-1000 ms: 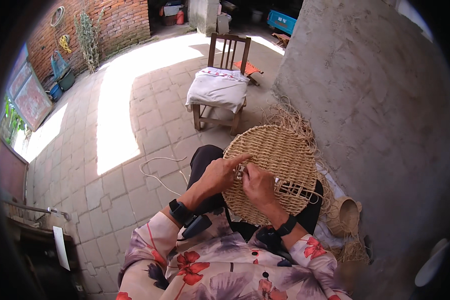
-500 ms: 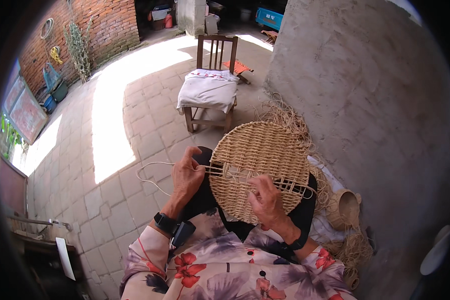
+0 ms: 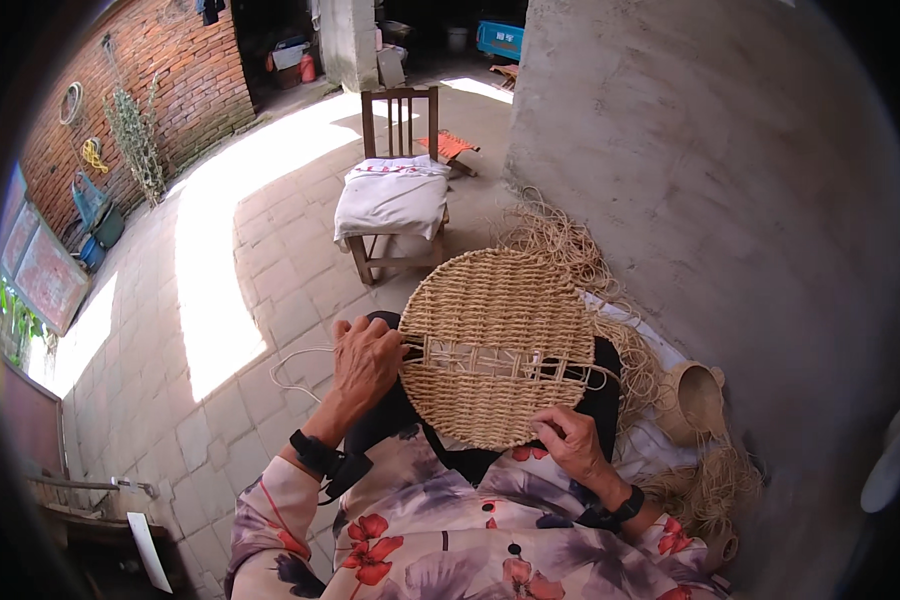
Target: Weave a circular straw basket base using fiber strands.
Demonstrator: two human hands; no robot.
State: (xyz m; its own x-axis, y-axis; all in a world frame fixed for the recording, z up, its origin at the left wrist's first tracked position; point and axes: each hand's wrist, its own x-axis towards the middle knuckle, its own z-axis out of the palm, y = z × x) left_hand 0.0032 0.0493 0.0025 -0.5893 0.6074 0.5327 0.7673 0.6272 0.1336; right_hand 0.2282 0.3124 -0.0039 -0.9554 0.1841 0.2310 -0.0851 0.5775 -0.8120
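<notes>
- A round woven mat (image 3: 495, 345) of pale straw-coloured fibre lies over the person's lap, a little right of the middle of the view; it is flat and tilted toward the person.
- The weave is tight in rows, but one band across the middle is open (there only some thin strands cross the gap), and a few loose strand ends stick out at its right edge.
- The left hand (image 3: 365, 362) grips the left rim of the mat at the open band, fingers curled closed on it.
- The right hand (image 3: 570, 440) pinches the lower right rim of the mat, fingers bent around the edge.
- Both wrists carry a dark band, and the sleeves have a flower pattern.
- A thin white cord (image 3: 295, 365) lies in a loop on the floor just left of the left hand.
- Loose straw fibre (image 3: 560, 240) is heaped behind the mat and along the right side, near a small woven basket (image 3: 695, 400) that lies on its side.
- The floor (image 3: 210, 300) is of grey paving slabs, with a bright patch of sun.
- A wooden chair (image 3: 395, 200) with a white cushion stands beyond the mat.
- A grey concrete wall (image 3: 730, 180) rises at the right, and a red brick wall (image 3: 160, 70) at the far left.
</notes>
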